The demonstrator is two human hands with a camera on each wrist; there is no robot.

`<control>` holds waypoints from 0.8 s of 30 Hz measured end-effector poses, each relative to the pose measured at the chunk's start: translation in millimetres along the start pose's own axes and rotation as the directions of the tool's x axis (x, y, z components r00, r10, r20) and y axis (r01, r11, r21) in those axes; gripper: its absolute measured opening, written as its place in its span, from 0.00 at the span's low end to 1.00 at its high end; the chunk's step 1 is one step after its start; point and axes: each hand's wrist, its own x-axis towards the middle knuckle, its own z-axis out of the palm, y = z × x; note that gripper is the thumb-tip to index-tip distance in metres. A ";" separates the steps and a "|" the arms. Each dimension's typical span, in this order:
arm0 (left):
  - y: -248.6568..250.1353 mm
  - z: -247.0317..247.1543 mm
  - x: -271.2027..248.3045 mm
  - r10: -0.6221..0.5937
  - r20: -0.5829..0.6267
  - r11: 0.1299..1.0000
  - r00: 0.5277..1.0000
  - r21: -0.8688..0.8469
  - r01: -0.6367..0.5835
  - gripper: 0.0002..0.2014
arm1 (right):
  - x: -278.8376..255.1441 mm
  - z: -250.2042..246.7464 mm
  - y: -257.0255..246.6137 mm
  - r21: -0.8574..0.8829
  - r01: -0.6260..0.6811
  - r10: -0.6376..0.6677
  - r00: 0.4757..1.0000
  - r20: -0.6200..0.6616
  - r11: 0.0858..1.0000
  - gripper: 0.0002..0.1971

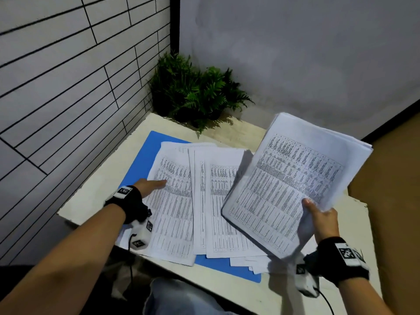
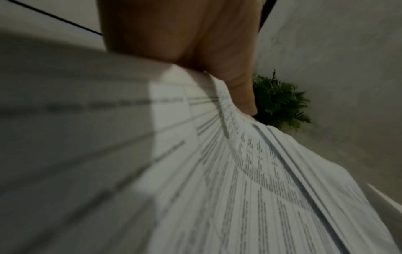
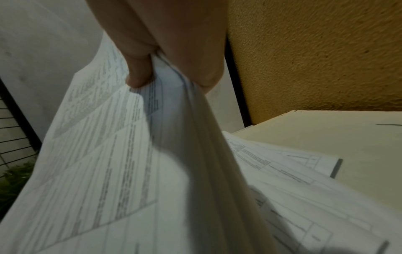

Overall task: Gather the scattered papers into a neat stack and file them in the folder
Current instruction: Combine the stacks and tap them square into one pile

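Several printed sheets (image 1: pixel 216 201) lie fanned out across a blue folder (image 1: pixel 145 160) on the cream table (image 1: pixel 236 133). My left hand (image 1: pixel 151 186) reaches onto the leftmost sheet (image 1: pixel 172 212) with its fingers straight and resting on the paper; in the left wrist view a straight finger (image 2: pixel 239 92) lies against that sheet (image 2: pixel 261 171). My right hand (image 1: pixel 318 214) grips the near edge of a bundle of papers (image 1: pixel 295 178) held tilted above the table's right side. In the right wrist view the thumb and fingers (image 3: pixel 139 72) pinch the bundle (image 3: pixel 130 171).
A potted fern (image 1: pixel 195 94) stands in the far corner of the table against a tiled wall and a grey wall. More sheets (image 3: pixel 293 171) lie under the raised bundle. An orange-brown surface (image 1: pixel 391 178) lies beyond the table's right edge.
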 end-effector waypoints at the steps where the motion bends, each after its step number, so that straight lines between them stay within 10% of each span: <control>1: 1.1 2.4 1.7 0.001 0.053 1.000 0.999 0.009 -0.002 0.60 | 0.6 -2.2 -0.2 0.002 -0.004 0.004 1.000 -0.005 1.000 0.08; 8: 14.1 14.8 -10.1 0.026 0.057 0.993 0.998 -0.113 -0.019 0.43 | 5.8 -15.2 3.4 0.019 -0.032 0.033 0.999 -0.039 0.999 0.11; 13: -5.1 13.2 11.9 0.031 0.027 0.983 0.999 0.180 -0.035 0.40 | 10.9 -17.9 10.6 0.029 -0.036 0.036 0.999 -0.014 0.999 0.14; 18: 2.8 3.8 -9.2 0.019 -0.063 0.987 0.998 -0.157 -0.029 0.40 | 19.4 -28.7 17.2 0.028 -0.069 0.070 0.997 -0.033 0.997 0.10; 24: 5.6 39.2 -24.3 0.002 0.143 0.990 0.990 -0.140 0.018 0.37 | 18.8 -32.1 20.0 0.022 -0.068 0.068 0.997 -0.021 0.997 0.12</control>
